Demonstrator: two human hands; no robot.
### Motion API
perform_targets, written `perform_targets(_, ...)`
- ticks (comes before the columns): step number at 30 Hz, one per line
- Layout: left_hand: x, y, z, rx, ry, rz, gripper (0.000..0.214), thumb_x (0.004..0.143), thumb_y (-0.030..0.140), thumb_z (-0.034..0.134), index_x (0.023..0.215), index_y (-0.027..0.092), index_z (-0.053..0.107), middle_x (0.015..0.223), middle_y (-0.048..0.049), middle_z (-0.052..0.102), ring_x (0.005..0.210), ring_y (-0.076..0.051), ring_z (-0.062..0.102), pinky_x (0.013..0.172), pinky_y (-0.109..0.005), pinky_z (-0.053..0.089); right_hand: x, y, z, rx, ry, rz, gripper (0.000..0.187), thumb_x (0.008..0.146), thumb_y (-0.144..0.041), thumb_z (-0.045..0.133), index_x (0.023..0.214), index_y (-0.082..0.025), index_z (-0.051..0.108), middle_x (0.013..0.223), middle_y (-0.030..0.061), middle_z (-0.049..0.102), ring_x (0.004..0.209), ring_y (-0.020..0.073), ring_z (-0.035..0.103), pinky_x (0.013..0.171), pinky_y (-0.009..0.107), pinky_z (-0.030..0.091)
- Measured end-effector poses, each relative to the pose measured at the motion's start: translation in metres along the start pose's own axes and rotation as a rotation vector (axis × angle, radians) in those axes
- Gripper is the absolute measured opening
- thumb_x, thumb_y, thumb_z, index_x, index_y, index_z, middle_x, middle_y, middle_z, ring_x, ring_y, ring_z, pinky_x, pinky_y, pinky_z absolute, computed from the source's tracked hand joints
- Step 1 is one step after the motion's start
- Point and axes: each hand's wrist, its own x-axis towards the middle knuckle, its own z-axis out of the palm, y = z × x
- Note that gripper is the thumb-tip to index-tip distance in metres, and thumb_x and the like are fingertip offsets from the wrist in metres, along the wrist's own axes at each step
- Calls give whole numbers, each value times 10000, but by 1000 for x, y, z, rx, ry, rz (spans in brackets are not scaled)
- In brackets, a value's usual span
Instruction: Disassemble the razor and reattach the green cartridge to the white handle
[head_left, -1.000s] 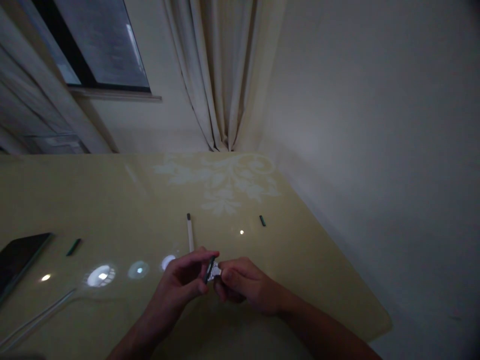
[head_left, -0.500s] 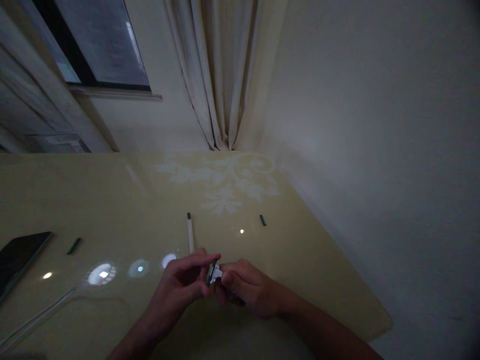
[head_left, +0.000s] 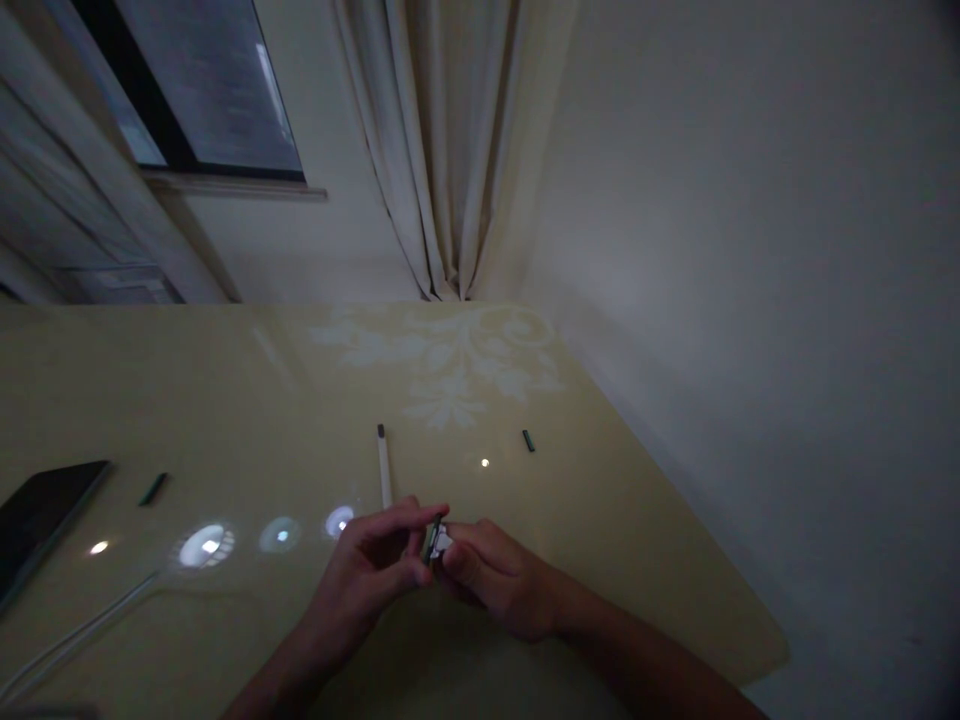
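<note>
Sitting between left hand (head_left: 366,562) and right hand (head_left: 511,583) — a small piece (head_left: 438,541), pinched by both.

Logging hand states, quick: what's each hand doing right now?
Left hand: closed, pinching a small dark strip between thumb and fingers.
Right hand: closed on a small pale piece; whether the two are joined isn't clear.

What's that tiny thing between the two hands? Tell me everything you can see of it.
The piece has a thin, dark strip on one side and a pale, whitish part on the other; the material is unclear. The strip stands steeply, its top leaning right in the picture. The left hand pinches the strip between thumb and finger; the right hand grips the pale part, hiding some of it. Finer detail is too small to make out.
</note>
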Motion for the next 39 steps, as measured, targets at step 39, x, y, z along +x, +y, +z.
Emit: perform_targets(39,-1,-2,-5,-50,-5,-24,419,721,379,993,1110,270,883,704,16,614,701,-145,585,678,-231,500,-1,-2,-4,-195,58,-31,516,1134,-621,404,861,-197,513,741,-43,437,656,113,388,633,257,323)
